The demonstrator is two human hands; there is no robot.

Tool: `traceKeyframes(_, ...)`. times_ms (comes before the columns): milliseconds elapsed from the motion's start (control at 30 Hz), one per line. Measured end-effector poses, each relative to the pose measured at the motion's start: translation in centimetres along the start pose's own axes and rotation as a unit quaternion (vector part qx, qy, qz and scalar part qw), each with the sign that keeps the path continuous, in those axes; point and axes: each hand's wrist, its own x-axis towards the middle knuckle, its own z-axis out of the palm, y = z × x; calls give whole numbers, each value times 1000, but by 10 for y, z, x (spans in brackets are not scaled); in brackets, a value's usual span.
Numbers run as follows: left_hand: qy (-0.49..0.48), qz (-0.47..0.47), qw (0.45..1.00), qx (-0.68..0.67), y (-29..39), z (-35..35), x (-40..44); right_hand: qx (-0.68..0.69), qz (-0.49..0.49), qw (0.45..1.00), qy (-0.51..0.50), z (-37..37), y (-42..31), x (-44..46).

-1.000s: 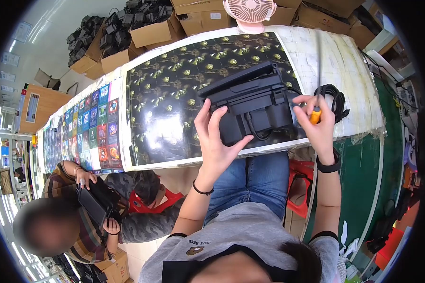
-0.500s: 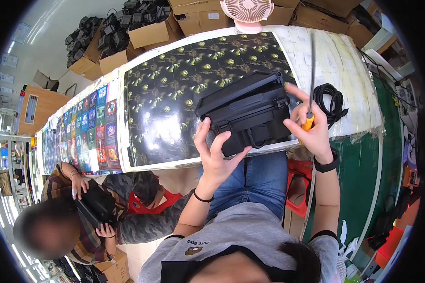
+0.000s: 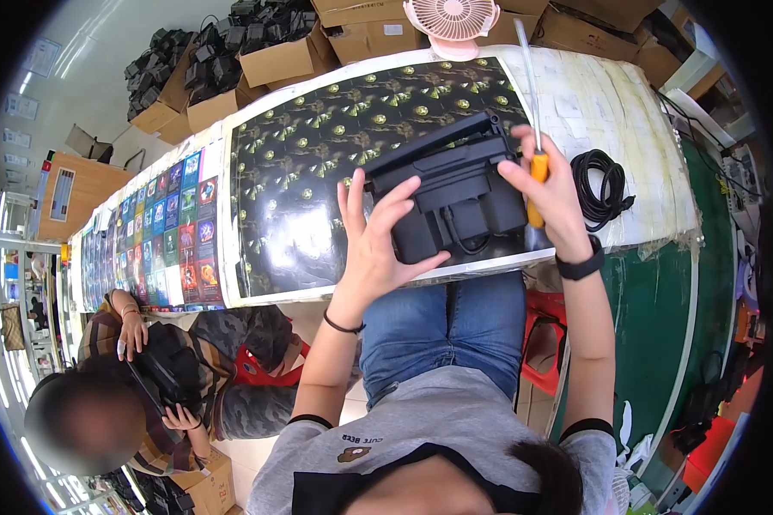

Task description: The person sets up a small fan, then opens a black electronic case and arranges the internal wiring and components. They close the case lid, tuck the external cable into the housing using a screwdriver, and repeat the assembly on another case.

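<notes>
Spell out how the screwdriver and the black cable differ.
The screwdriver has an orange handle and a metal shaft; the cable is all black. The screwdriver is straight, the cable coiled. The right hand holds the screwdriver, while the cable lies on the table. Both are slender.

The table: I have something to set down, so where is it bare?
The white tabletop beyond the coiled cable, right of the dark sheet, looks free; so does that sheet's left part, beside the colourful sheet. Crowded: around the black case, left hand, right hand, screwdriver.
</notes>
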Motion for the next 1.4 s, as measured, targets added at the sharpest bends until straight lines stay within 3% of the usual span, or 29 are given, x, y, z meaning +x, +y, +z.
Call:
traceKeyframes(67,-14,2,999,-29,-11,0,2,23,36,999,-9,3,14,17)
traceKeyframes(100,-16,6,999,-51,-18,1,2,71,108,990,-47,5,11,20)
traceKeyframes(200,7,0,998,-61,-22,5,0,31,136,987,-77,10,19,35)
traceKeyframes(333,45,0,998,-35,-19,8,-4,54,86,991,-91,11,27,37)
traceKeyframes(500,36,30,997,58,-12,5,-5,87,106,979,-154,5,25,43)
traceKeyframes(633,77,64,994,45,-13,15,-11,89,93,978,-166,2,26,43)
traceKeyframes(967,79,34,996,35,-5,15,-14,91,89,980,-152,4,29,36)
traceKeyframes(1167,80,30,993,81,-1,14,-16,20,73,983,-170,1,17,39)
traceKeyframes(1233,78,20,989,121,0,12,-18,-97,31,988,-114,-2,14,32)
traceKeyframes(1333,70,-46,972,219,6,6,-17,-144,-111,980,-82,-13,19,16)
traceKeyframes(1400,53,-90,966,234,11,-3,-9,-169,-55,978,-110,-25,0,-2)
